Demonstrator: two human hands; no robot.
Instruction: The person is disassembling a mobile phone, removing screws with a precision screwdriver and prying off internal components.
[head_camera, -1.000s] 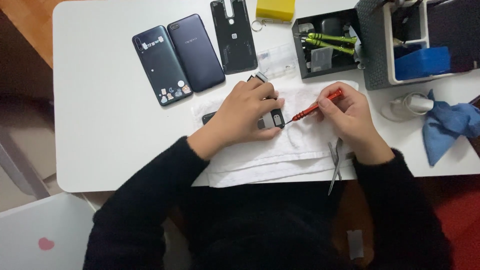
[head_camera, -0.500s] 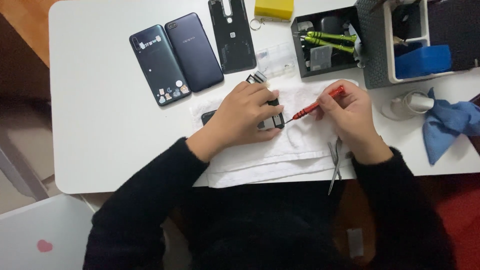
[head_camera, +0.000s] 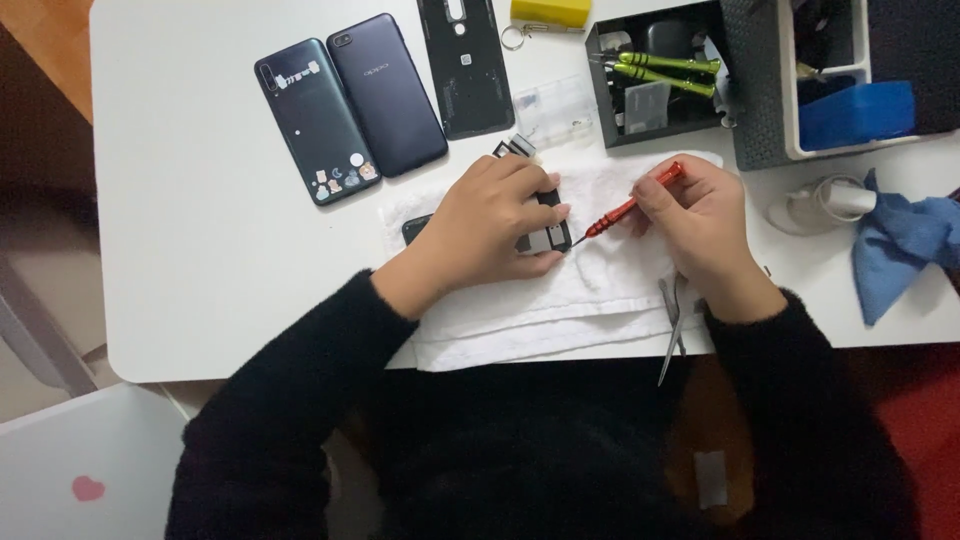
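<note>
at the upper left of the frame two dark phones (head_camera: 350, 105) lie face down side by side on the white desk (head_camera: 190, 250), and just right of them lies a black back cover (head_camera: 465, 65) with its camera cutouts showing. below these, toward the middle, a white towel (head_camera: 520, 320) is spread at the desk's near edge. the left hand (head_camera: 490, 225) lies flat on it, fingers curled down over a small opened phone (head_camera: 548, 225), pinning it; only dark corners and a grey metal patch peek out from under the fingers. the phone looks light and stiff but fragile with its insides exposed, so it seems best held by its edges, pressed onto the soft towel that keeps it from sliding. right of it, the right hand (head_camera: 700, 225) is closed in a pen-like pinch on a slim red screwdriver (head_camera: 630, 205), its tip touching the phone's right edge; the tool looks light, thin and apt to slip off a tiny screw. metal tweezers (head_camera: 672, 335) lie at the towel's lower right. at the upper right a black tray (head_camera: 600, 90) holds green-handled tools (head_camera: 665, 70), beside a grey bin (head_camera: 755, 100), and a blue cloth (head_camera: 905, 245) lies at the far right.
</note>
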